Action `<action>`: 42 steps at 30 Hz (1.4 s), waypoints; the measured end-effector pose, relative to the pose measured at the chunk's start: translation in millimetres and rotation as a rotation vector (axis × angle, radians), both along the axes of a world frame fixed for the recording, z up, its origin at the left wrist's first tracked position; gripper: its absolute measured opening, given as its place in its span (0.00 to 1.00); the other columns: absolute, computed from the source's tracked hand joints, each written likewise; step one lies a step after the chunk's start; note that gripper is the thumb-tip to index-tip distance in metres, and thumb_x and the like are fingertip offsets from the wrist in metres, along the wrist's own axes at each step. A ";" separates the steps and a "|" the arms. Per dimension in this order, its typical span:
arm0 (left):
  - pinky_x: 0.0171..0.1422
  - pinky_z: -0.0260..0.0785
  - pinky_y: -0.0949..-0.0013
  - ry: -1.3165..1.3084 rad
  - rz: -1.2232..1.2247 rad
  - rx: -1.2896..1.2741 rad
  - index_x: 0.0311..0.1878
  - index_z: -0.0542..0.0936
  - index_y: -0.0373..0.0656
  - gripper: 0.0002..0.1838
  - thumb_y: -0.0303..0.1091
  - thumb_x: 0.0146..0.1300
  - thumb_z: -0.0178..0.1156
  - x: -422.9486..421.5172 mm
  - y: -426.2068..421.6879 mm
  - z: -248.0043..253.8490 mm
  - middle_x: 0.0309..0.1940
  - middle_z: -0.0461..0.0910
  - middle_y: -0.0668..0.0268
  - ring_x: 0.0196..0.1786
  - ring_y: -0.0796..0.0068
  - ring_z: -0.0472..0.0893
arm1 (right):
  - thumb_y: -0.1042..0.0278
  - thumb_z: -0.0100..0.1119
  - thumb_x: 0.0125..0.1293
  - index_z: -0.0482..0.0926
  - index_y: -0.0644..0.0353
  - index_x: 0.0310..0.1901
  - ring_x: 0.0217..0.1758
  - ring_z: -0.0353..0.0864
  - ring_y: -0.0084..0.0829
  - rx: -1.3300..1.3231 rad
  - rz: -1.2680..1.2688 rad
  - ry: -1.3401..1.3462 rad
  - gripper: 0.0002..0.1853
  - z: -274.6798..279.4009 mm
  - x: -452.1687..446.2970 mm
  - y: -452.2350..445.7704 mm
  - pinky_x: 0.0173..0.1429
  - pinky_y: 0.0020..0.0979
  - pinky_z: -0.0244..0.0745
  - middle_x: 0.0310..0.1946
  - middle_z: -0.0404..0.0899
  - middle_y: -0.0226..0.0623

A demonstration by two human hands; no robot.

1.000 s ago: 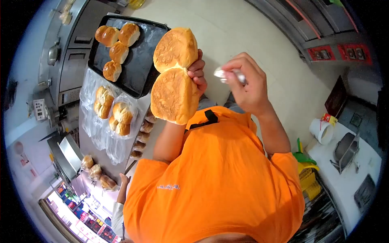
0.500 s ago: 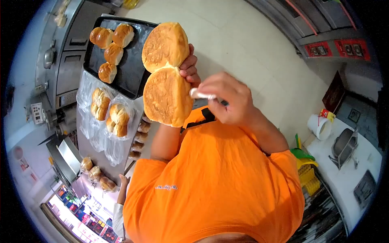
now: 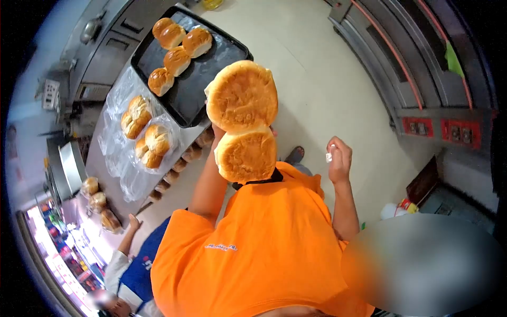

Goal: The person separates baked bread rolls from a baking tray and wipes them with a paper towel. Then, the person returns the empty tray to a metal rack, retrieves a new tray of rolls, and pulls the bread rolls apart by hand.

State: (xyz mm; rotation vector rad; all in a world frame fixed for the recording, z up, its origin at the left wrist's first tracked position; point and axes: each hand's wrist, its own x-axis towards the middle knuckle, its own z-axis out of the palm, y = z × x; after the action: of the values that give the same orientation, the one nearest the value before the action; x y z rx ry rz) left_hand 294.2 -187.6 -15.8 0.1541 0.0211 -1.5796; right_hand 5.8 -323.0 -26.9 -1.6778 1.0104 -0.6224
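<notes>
My left hand (image 3: 217, 132) is mostly hidden behind a pair of joined bread buns (image 3: 242, 100), with a fingertip showing at their right edge. It holds them up in front of my chest, their flat browned sides facing me. Off to the right, my right hand (image 3: 340, 158) is closed around a small crumpled white piece (image 3: 329, 157), perhaps paper or tissue. That hand is well apart from the buns.
A black baking tray (image 3: 194, 113) carries several glossy buns (image 3: 176, 61). Beside it, plastic bags (image 3: 113, 113) lie under bread (image 3: 153, 145) on the table. Bagged rolls (image 3: 98, 202) sit near a co-worker's hand (image 3: 135, 223). Ovens (image 3: 393, 58) stand at right.
My right hand has moved away from the buns to the right, still with the white piece. The view has shifted, and more of the co-worker and a large blurred shape at lower right now show.
</notes>
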 end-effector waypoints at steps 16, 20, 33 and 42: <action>0.56 0.85 0.45 0.062 0.925 0.154 0.75 0.68 0.41 0.53 0.80 0.65 0.55 31.9 201.1 -32.8 0.60 0.77 0.36 0.61 0.42 0.81 | 0.73 0.62 0.71 0.87 0.63 0.48 0.40 0.84 0.36 -0.148 0.781 0.186 0.09 -50.7 213.0 26.1 0.46 0.33 0.78 0.38 0.81 0.41; 0.57 0.85 0.46 0.116 1.136 0.273 0.75 0.68 0.41 0.53 0.80 0.65 0.53 68.4 255.7 -43.6 0.60 0.77 0.36 0.61 0.43 0.81 | 0.78 0.65 0.67 0.88 0.62 0.49 0.45 0.85 0.42 -0.234 0.915 -0.007 0.10 -24.1 341.8 92.5 0.51 0.37 0.80 0.41 0.82 0.42; 0.67 0.78 0.48 -0.075 1.351 0.180 0.76 0.64 0.34 0.48 0.72 0.75 0.49 142.1 301.6 -50.4 0.56 0.81 0.38 0.58 0.42 0.81 | 0.60 0.71 0.63 0.85 0.58 0.48 0.58 0.80 0.50 -0.986 1.068 -0.108 0.15 -85.6 613.8 152.8 0.64 0.52 0.69 0.45 0.86 0.41; 0.62 0.83 0.48 0.078 1.323 0.173 0.74 0.67 0.33 0.54 0.78 0.67 0.55 146.5 311.3 -62.3 0.61 0.76 0.39 0.64 0.45 0.79 | 0.34 0.77 0.56 0.49 0.58 0.84 0.77 0.68 0.59 -0.987 0.318 0.682 0.64 -73.4 763.0 -37.9 0.76 0.60 0.65 0.79 0.58 0.58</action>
State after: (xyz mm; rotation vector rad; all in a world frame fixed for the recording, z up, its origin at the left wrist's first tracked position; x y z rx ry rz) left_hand 440.7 123.7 -78.1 0.1590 0.2663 -0.2590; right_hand 768.8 -361.0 -100.3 -2.9919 0.8901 -0.3304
